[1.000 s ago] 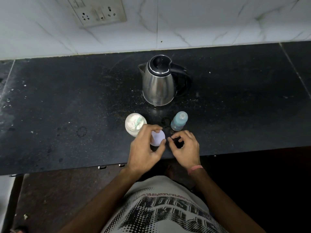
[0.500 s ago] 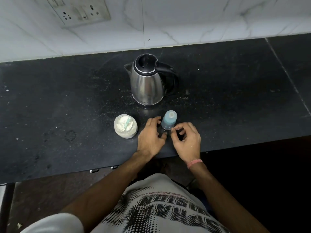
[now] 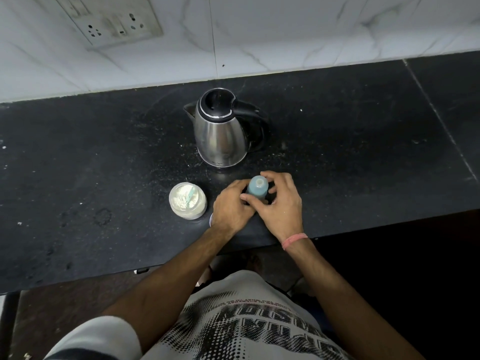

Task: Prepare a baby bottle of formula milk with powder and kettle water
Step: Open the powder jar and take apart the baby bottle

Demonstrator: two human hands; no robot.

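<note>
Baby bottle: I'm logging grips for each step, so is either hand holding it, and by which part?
Both. The left hand and right hand grip the blue baby bottle round its lower body, cap uncovered.

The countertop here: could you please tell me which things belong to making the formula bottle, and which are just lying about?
Part of the job:
- baby bottle, gripped by the left hand and right hand
- powder jar, open, with a scoop in it
- kettle, lid closed

Just there:
- wall socket panel
- pink wristband
</note>
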